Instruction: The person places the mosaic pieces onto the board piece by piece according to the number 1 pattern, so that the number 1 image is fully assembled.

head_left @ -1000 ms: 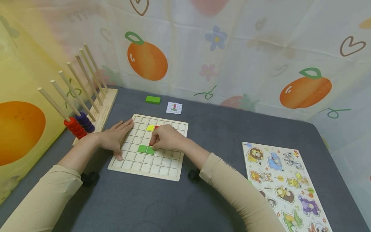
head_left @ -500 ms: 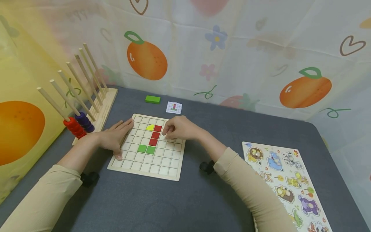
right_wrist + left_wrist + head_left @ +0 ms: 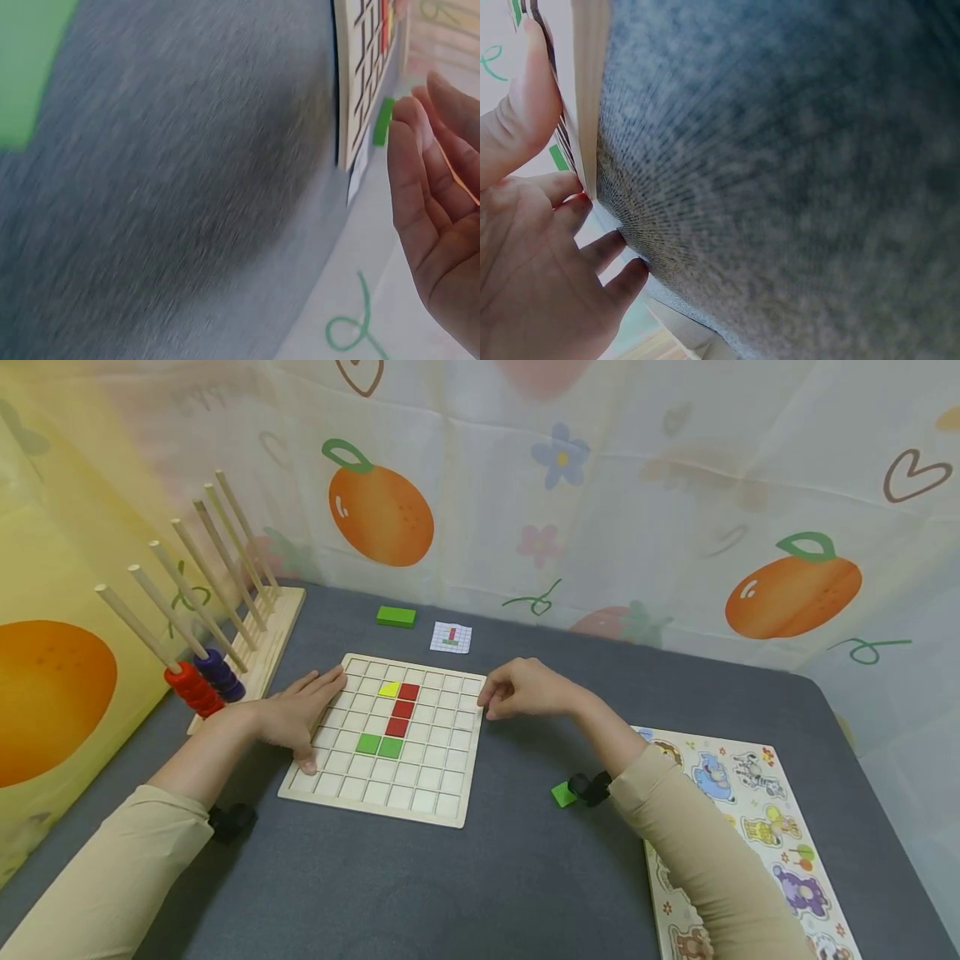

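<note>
A pale wooden grid board [image 3: 431,807] lies on the dark table. On it are a yellow tile [image 3: 389,690], a column of red tiles [image 3: 402,709] and two green tiles [image 3: 378,745]. My left hand [image 3: 300,714] rests spread on the board's left edge; the left wrist view has its thumb over the face and fingertips at the side. Just off the right edge, above the table, is my right hand [image 3: 528,687], fingers loosely bent. The right wrist view shows nothing in that hand [image 3: 442,187]. A green block [image 3: 564,794] lies by the right wrist, partly covered by the wrist camera.
Behind the board lie another green block [image 3: 396,617] and a small card [image 3: 451,637] with a grid pattern. A wooden peg stand [image 3: 273,639] with red and blue rings stands left. An animal puzzle board [image 3: 720,818] lies at right, partly under the right arm.
My right hand has left the tiles and moved right, past the board's edge, uncovering the red column. The green block by the wrist has come into sight. My left hand has stayed put.
</note>
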